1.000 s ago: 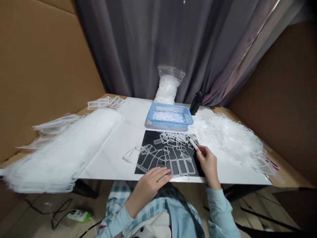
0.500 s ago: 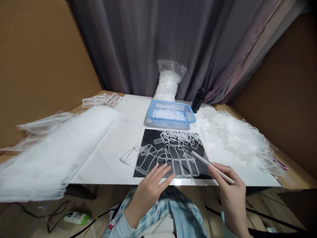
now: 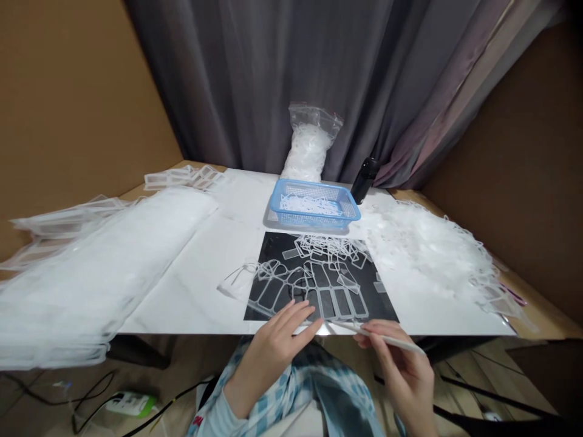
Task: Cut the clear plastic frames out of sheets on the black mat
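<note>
A black mat lies near the table's front edge with a clear plastic frame sheet and several loose clear pieces on it. My left hand rests at the mat's near edge, fingers stretched out flat and touching the plastic. Just off the table's front edge, my right hand is closed on a thin white stick-like tool; its tip points left towards the mat's front edge.
A blue basket with white scraps stands behind the mat. Behind it are a clear bag of white pieces and a black bottle. A heap of plastic scraps lies right; stacked clear sheets lie left.
My right hand has drawn back from the mat to below the table edge, turning the tool to point left. The left hand has stayed at the mat's near edge.
</note>
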Demonstrator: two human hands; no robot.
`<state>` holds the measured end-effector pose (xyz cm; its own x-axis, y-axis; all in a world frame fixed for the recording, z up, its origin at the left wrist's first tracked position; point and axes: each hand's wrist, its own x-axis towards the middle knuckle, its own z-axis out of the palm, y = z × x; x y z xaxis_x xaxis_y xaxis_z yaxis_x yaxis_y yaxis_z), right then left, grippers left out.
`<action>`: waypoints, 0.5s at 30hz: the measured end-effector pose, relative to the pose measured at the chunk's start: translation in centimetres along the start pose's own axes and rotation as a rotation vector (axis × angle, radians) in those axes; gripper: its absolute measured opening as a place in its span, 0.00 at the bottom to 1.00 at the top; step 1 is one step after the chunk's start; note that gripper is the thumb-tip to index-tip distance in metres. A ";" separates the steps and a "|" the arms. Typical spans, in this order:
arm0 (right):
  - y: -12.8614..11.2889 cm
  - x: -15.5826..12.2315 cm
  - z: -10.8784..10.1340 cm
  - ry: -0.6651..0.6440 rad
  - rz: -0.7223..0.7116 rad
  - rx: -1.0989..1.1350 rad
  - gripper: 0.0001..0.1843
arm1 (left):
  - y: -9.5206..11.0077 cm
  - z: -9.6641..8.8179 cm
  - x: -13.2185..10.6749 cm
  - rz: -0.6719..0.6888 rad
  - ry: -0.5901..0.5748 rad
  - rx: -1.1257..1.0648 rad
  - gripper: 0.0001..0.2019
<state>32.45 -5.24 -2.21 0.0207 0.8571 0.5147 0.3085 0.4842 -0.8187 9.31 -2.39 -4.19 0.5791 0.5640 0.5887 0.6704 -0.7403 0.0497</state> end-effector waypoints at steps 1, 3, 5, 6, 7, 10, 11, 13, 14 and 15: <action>0.1 0.0 0.0 -0.005 -0.017 -0.015 0.08 | 0.0 0.0 0.0 0.004 0.002 -0.001 0.20; 0.2 0.1 -0.2 -0.021 -0.054 -0.055 0.08 | 0.1 0.0 0.0 0.002 0.005 0.000 0.20; 0.1 0.3 -0.4 -0.079 -0.095 -0.103 0.09 | 0.1 -0.1 0.0 -0.012 0.010 -0.003 0.20; 0.1 0.4 -0.4 -0.127 -0.109 -0.129 0.10 | 0.2 -0.2 0.1 -0.014 0.015 -0.006 0.19; 0.0 0.5 -0.4 -0.188 -0.123 -0.155 0.11 | 0.2 -0.2 0.1 -0.011 0.023 -0.010 0.19; -0.1 0.7 -0.2 -0.375 -0.141 -0.210 0.13 | 0.2 -0.2 0.1 0.012 0.040 -0.023 0.18; -0.2 0.7 0.0 -0.410 -0.151 -0.220 0.14 | 0.2 -0.2 0.1 0.011 0.041 -0.026 0.18; -0.1 0.5 0.4 -0.433 -0.177 -0.247 0.15 | 0.1 -0.1 0.1 0.001 0.035 -0.029 0.17; 0.0 0.4 0.5 -0.428 -0.186 -0.269 0.16 | 0.1 -0.1 0.1 -0.002 0.029 -0.028 0.17; 0.1 0.3 0.6 -0.423 -0.190 -0.295 0.16 | 0.2 -0.1 0.1 -0.005 0.020 -0.026 0.17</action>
<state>31.88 -4.87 -2.29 -0.4267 0.7845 0.4500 0.5242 0.6200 -0.5838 9.39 -2.51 -4.07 0.5665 0.5602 0.6044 0.6604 -0.7473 0.0736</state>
